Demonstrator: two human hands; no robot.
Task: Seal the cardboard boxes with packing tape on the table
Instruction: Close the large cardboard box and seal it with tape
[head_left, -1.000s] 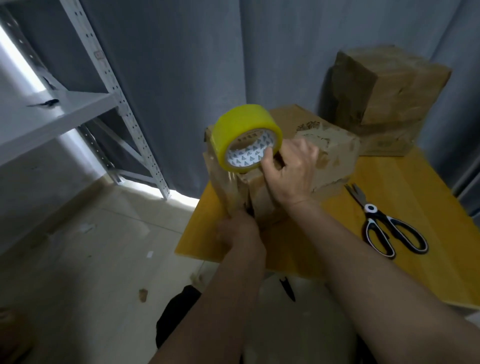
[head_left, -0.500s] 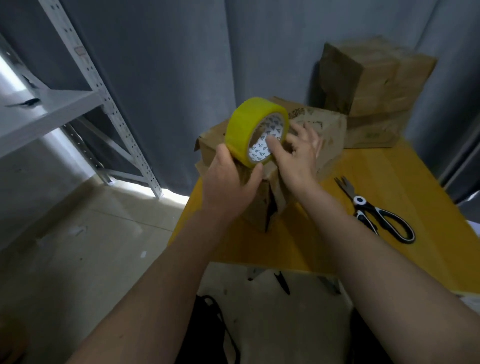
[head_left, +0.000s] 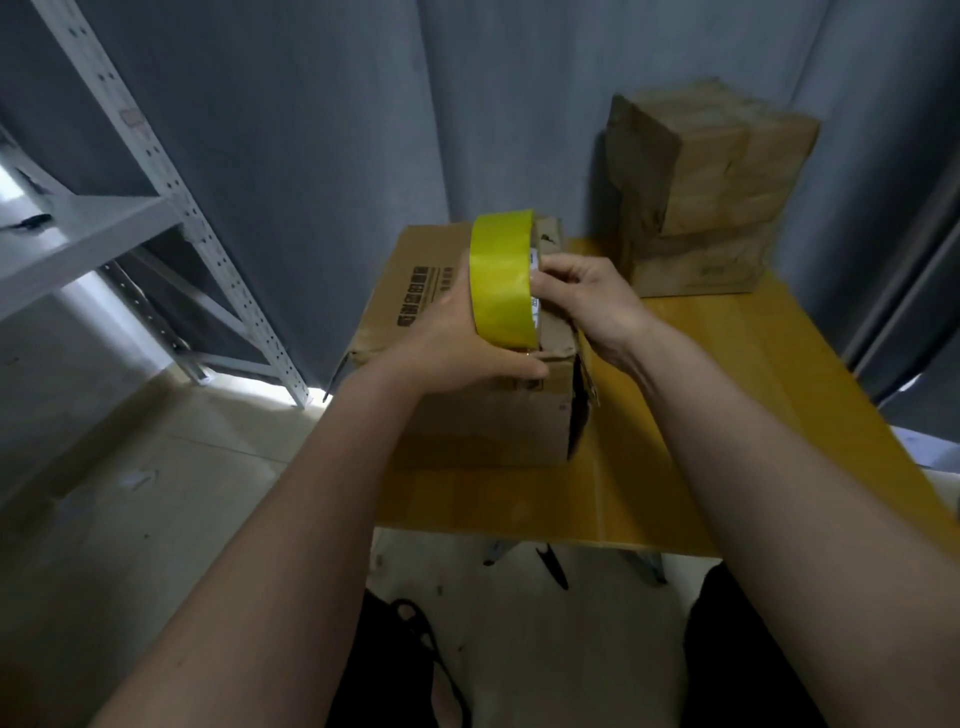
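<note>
A yellow roll of packing tape (head_left: 501, 278) stands on edge above a brown cardboard box (head_left: 415, 291) on the yellow table (head_left: 727, 415). My left hand (head_left: 457, 338) grips the roll from the left and below, thumb along the box's front top edge. My right hand (head_left: 582, 296) holds the roll's right side, fingers curled at its core. The box's near right corner is torn and gapes open. The roll's hollow middle is hidden from me.
A stack of taped cardboard boxes (head_left: 706, 182) stands at the table's back right against a grey curtain (head_left: 519, 104). A grey metal shelf (head_left: 104, 228) is at the left. Below the table lie a black cable and floor tiles.
The roll has turned edge-on to me and come down onto the box top. My left hand rose from the box's front to grip it. The scissors have gone out of view.
</note>
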